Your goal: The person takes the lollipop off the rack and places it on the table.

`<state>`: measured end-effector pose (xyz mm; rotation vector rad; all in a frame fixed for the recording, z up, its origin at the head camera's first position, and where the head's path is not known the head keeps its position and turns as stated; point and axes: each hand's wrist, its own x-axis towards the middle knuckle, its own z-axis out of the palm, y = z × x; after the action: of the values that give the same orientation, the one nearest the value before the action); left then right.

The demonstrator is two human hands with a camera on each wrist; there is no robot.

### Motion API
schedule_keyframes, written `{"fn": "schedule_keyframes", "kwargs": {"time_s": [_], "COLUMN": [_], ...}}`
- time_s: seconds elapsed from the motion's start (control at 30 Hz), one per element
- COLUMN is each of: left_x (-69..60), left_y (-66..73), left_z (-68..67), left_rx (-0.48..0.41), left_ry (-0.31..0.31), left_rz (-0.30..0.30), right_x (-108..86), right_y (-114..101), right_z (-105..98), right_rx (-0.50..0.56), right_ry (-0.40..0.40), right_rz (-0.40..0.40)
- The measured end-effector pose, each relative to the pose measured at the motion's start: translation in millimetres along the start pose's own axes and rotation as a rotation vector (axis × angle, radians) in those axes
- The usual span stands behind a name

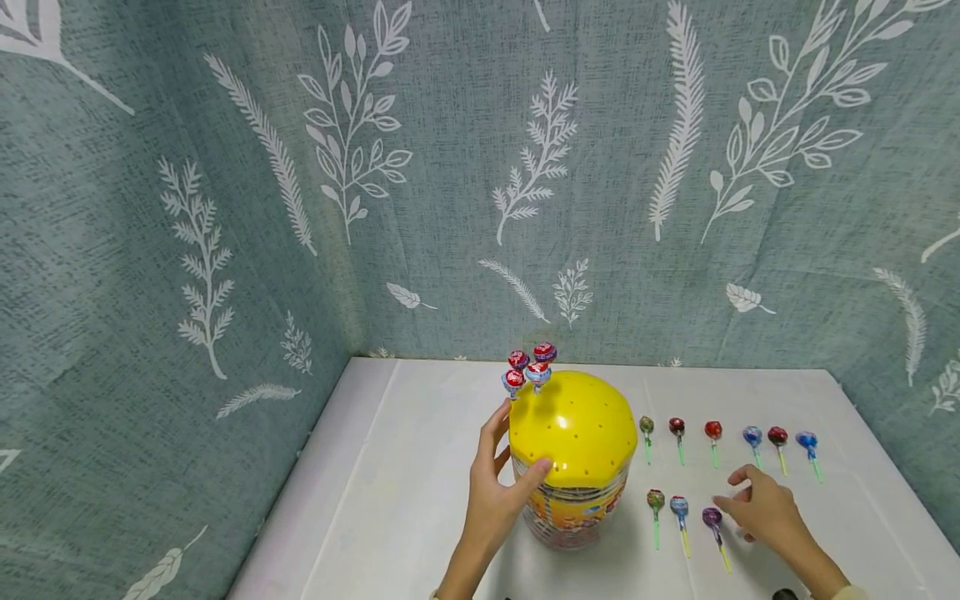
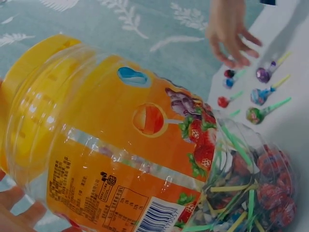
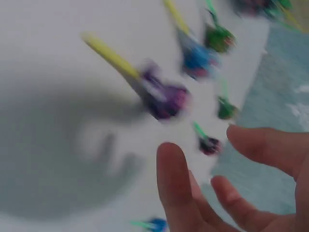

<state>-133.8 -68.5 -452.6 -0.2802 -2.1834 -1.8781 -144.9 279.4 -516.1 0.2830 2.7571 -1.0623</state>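
Observation:
My left hand [image 1: 491, 492] grips the top of a clear plastic jar [image 1: 573, 512], thumb at the near rim of its yellow lid [image 1: 581, 425] and fingers at the left side. Small holes dot the lid, and several lollipops [image 1: 538, 372] stand in it near the far left edge. In the left wrist view, more wrapped lollipops [image 2: 275, 193] show through the jar's wall below an orange label [image 2: 120, 140]. My right hand [image 1: 765, 508] hovers beside a purple lollipop [image 1: 712, 518] with a yellow stick; its fingers are spread apart and hold nothing.
Lollipops lie in two rows on the white table [image 1: 405, 475] to the jar's right. The back row includes a red one [image 1: 713, 430] and a blue one [image 1: 807, 439]; the front row has a green one [image 1: 656, 500] and a light blue one [image 1: 679, 506]. Patterned cloth [image 1: 450, 167] hangs behind.

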Motion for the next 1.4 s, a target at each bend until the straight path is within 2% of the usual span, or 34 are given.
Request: {"fn": "schedule_keyframes", "kwargs": {"time_s": [0.07, 0.17, 0.3, 0.43, 0.53, 0.67, 0.8, 1.0, 1.4], "left_x": [0.1, 0.1, 0.3, 0.8, 0.6, 0.1, 0.1, 0.7, 1.3], "left_y": [-0.2, -0.2, -0.2, -0.2, -0.6, -0.6, 0.1, 1.8, 0.4], "left_z": [0.2, 0.3, -0.1, -0.9, -1.3, -1.2, -1.0, -1.6, -3.2], "left_rx": [0.001, 0.004, 0.006, 0.001, -0.001, -0.005, -0.008, -0.003, -0.010], "left_ry": [-0.001, 0.000, 0.002, 0.001, 0.000, -0.003, -0.007, -0.012, -0.022], "left_rz": [-0.003, -0.013, -0.018, -0.017, -0.017, -0.016, -0.010, -0.024, -0.013], "right_x": [1.7, 0.5, -5.3, -11.7, -16.5, -20.8, -20.7, -14.8, -3.5], "right_y": [-11, -34, -75, -119, -148, -182, -205, -229, -263], "right_z": [-11, -24, -38, -48, -53, -55, -53, -46, -28], "right_rx": [0.029, 0.140, 0.273, 0.318, 0.351, 0.404, 0.427, 0.428, 0.416], "right_ry": [0.009, 0.017, 0.060, 0.100, 0.090, 0.043, 0.008, -0.011, -0.116], "right_rz": [-0.040, -0.127, -0.329, -0.521, -0.588, -0.637, -0.676, -0.730, -0.738]}}
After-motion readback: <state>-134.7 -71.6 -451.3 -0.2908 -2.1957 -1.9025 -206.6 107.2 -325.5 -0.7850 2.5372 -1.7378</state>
